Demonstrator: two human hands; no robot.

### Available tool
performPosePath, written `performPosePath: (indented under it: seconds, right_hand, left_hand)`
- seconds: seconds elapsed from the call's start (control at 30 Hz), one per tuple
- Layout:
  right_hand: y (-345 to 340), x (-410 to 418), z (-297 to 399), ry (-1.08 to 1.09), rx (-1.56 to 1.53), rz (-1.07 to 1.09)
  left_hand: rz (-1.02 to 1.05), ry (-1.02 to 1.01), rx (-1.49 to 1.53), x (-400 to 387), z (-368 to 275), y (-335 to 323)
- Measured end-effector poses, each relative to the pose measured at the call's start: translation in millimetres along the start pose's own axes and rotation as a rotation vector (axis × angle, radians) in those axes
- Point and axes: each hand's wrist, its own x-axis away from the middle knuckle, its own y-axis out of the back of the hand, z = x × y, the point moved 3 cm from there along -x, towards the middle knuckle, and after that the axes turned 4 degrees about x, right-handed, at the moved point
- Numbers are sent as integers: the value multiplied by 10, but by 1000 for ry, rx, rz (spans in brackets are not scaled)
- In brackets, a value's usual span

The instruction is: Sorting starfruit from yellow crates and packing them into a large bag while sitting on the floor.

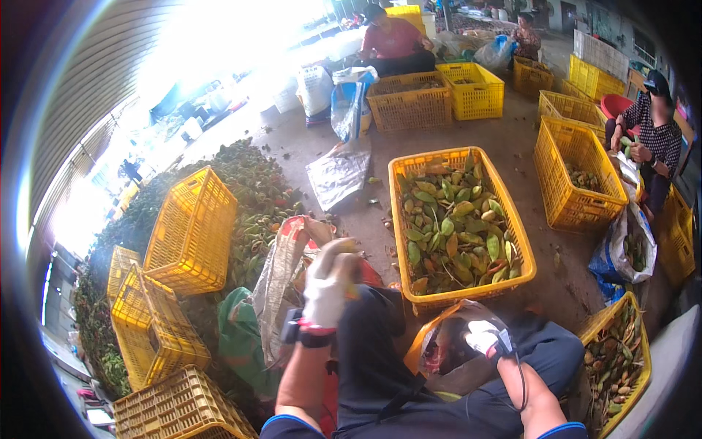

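Note:
My left hand [328, 291], in a white glove, is raised beside my knee, next to a woven sack [282, 263] with a rolled, worn rim. It is blurred, its fingers look curled, and whether they grip anything is unclear. Between my legs stands an open bag [460, 373] with an orange edge. My right hand [483, 337], also gloved, is at its mouth, the fingertips pale with glare; I cannot tell if it holds something. Just ahead sits a yellow plastic crate [408, 230] heaped with green and brownish pods [455, 219].
A large pile of pods [258, 203] spreads at left under yellow crates [192, 230]. At right are a crate of pods [614, 362], a blue-white sack [625, 252] and a seated person [655, 126] handling pods. Another person [392, 41] sits behind crates. An empty sack [340, 173] lies ahead.

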Motion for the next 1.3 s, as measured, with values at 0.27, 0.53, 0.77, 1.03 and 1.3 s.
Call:
performPosePath:
  seconds: [0.27,0.53,0.77,1.03,1.3]
  right_hand:
    - [-518,32,-186,-101,-83,62]
    - [-558,56,-324,203,488,161]
    - [566,-352,-166,-191,-1033,144]
    - [1138,-1342,-936,-211,-256,-339]
    - [746,-2154,-643,-639,202,-184]
  left_hand:
    - [-286,101,-562,-83,1077,1571]
    - [-391,-208,-106,-478,1181,994]
    - [17,-185,182,-815,472,-532]
    - [247,-107,-58,-620,1393,-1372]
    - [329,231,71,-603,1371,-1172]
